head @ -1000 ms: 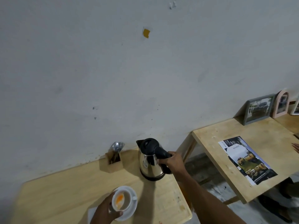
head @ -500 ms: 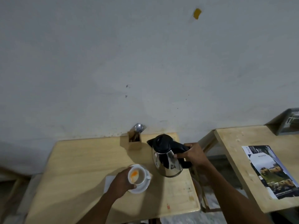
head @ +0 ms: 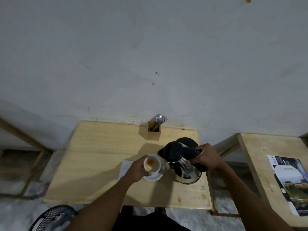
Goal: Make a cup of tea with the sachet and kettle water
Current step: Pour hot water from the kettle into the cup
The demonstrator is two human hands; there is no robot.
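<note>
kettle (head: pixel 181 161) lifted off its base (head: pixel 188 140) | now tilted, spout at cup (head: pixel 152 163) rim | camera view dropped lower

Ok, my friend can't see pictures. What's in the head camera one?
A person's right hand holds a steel kettle by its black handle, tilted toward a white cup that the left hand steadies on a saucer. Orange powder lies in the cup. They are at a wooden table, with a wooden cutlery holder by the wall.
</note>
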